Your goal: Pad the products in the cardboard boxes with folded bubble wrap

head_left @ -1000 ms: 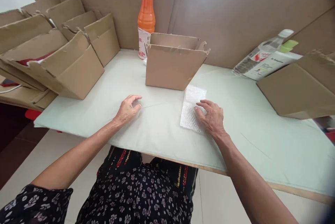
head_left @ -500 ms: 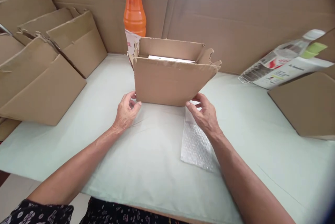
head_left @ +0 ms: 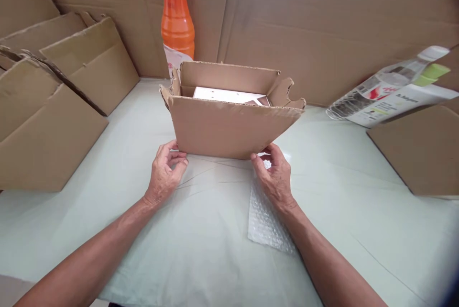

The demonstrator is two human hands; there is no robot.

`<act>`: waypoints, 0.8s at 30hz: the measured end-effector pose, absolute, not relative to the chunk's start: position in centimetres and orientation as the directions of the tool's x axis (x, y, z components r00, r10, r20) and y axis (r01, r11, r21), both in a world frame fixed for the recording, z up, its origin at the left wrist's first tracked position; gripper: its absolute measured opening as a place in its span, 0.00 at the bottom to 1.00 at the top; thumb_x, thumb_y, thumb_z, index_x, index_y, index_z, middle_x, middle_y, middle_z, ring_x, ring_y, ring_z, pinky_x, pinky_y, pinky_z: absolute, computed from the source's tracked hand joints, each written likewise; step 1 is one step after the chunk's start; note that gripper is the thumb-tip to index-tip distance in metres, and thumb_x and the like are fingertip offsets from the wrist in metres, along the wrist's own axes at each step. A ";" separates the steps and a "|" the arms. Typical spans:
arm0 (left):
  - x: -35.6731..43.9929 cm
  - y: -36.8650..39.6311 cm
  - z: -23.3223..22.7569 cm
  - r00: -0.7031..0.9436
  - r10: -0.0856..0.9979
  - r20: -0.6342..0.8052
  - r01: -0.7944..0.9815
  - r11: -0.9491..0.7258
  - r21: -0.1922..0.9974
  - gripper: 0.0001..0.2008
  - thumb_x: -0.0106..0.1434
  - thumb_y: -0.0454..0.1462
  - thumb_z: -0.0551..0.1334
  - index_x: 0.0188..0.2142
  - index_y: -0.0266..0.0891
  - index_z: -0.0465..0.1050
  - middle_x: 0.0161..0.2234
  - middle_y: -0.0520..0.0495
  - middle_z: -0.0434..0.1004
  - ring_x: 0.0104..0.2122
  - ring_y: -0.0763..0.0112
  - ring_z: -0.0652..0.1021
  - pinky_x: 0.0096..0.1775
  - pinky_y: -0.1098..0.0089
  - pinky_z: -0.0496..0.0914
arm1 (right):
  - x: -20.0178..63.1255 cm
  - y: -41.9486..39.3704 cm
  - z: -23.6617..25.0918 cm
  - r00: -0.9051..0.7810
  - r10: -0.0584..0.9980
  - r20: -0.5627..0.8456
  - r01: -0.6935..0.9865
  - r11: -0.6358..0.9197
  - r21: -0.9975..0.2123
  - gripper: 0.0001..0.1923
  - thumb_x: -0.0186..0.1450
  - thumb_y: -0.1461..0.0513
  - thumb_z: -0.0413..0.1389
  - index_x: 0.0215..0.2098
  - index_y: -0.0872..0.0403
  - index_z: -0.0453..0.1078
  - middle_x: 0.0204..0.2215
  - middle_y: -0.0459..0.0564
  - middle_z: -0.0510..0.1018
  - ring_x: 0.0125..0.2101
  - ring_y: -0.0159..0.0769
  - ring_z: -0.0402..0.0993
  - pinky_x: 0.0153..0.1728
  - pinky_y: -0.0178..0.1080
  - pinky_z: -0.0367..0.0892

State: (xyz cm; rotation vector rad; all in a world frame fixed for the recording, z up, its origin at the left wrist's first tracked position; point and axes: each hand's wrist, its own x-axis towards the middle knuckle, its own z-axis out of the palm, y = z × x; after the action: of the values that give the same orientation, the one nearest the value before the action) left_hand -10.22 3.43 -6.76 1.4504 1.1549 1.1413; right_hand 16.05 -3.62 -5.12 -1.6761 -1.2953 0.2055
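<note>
One open cardboard box (head_left: pixel 229 127) stands on the worktop (head_left: pixel 215 225), long side crosswise, just ahead of left hand (head_left: pixel 164 173) and right hand (head_left: pixel 275 177) alike, fingers curled at its near lower corners, grip undeterminable.

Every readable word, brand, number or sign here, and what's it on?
White tube: seems to start "Dr."; rest too blurred.
Clear bottle: white lettering on red, unreadable.
Orange bottle: red characters, partly hidden, unreadable.
Center cardboard box: no text visible.
</note>
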 end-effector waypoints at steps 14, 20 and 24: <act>-10.3 2.8 -6.0 0.028 0.998 0.057 0.105 -0.060 0.993 0.21 0.55 0.38 0.66 0.49 0.39 0.71 0.44 0.45 0.76 0.41 0.65 0.81 0.48 0.59 0.77 | 16.2 -4.3 -4.5 0.376 0.853 0.363 0.664 0.025 -0.747 0.16 0.65 0.59 0.52 0.51 0.51 0.71 0.42 0.52 0.82 0.37 0.39 0.78 0.37 0.42 0.74; -10.8 3.9 -6.4 0.046 0.998 0.042 0.101 -0.046 0.994 0.23 0.54 0.38 0.65 0.50 0.37 0.71 0.43 0.45 0.75 0.40 0.64 0.80 0.46 0.59 0.76 | 20.3 -6.0 -1.1 0.236 0.950 0.202 0.755 -0.048 -0.655 0.15 0.66 0.57 0.54 0.47 0.51 0.77 0.43 0.52 0.83 0.41 0.43 0.80 0.35 0.42 0.74; -11.3 2.0 -4.9 -0.089 0.965 0.246 0.255 -0.217 0.942 0.25 0.57 0.36 0.64 0.56 0.41 0.68 0.45 0.45 0.72 0.44 0.63 0.78 0.49 0.58 0.74 | 22.5 -9.0 -0.8 0.164 0.982 0.097 0.836 -0.087 -0.541 0.17 0.67 0.54 0.56 0.52 0.49 0.76 0.52 0.53 0.81 0.47 0.47 0.79 0.37 0.45 0.76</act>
State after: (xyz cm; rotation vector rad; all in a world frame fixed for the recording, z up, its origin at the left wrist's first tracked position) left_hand -11.32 2.04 -4.88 1.5133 1.3629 1.3510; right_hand 22.52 -9.03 -0.81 -1.9704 -1.7167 0.4028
